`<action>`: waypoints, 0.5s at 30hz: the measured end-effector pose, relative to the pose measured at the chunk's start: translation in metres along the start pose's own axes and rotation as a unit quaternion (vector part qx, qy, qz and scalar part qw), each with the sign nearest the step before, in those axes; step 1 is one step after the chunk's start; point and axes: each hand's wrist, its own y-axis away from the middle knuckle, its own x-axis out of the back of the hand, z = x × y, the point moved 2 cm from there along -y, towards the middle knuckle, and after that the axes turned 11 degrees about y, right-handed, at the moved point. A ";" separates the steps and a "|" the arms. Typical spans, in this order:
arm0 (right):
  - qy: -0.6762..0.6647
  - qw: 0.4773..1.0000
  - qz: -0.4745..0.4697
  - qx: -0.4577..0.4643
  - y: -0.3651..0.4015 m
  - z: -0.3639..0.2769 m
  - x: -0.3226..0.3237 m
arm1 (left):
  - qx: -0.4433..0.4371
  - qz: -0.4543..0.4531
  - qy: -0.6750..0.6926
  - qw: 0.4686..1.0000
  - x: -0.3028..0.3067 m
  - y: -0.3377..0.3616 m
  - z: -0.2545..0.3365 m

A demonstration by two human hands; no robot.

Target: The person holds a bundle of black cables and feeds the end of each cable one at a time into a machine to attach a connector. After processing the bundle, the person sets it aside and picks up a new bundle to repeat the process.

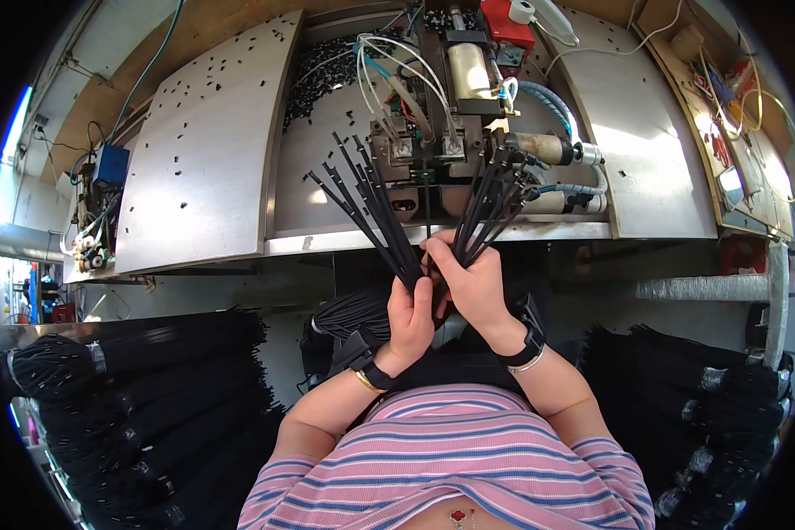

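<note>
My left hand is closed around a bundle of thin black rods, whose tips fan out up and to the left. A second fanned bundle of black rods is gripped in my right hand. Between the two bundles, a single black rod runs from the thumb and fingertips of my right hand up to the bench machine. Whether its tip sits inside the machine is hard to tell. My hands are close together, just in front of the metal bench edge.
Small black bits litter the left metal panel. A white cylinder, hoses and a red box stand behind the machine. Big bundles of black rods hang at the left and right. A padded post is at the right.
</note>
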 end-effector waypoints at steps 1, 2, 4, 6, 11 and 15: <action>0.001 1.000 0.001 0.001 -0.002 -0.001 -0.001 | -0.004 0.000 -0.009 1.000 0.001 0.000 0.001; 0.001 1.000 0.000 0.002 -0.003 -0.002 -0.001 | -0.009 0.000 -0.017 1.000 0.001 -0.002 0.001; -0.010 1.000 0.006 0.004 -0.006 -0.003 -0.001 | -0.011 -0.003 -0.014 1.000 0.001 -0.005 0.001; -0.016 1.000 0.009 0.004 -0.007 -0.004 -0.002 | -0.015 -0.010 -0.007 1.000 0.000 -0.008 0.002; -0.026 0.999 0.010 -0.017 -0.009 -0.005 -0.002 | -0.019 -0.009 -0.007 1.000 -0.002 -0.011 0.004; -0.017 0.999 -0.007 -0.033 -0.009 -0.008 0.001 | -0.019 0.009 -0.033 0.999 -0.005 -0.011 0.002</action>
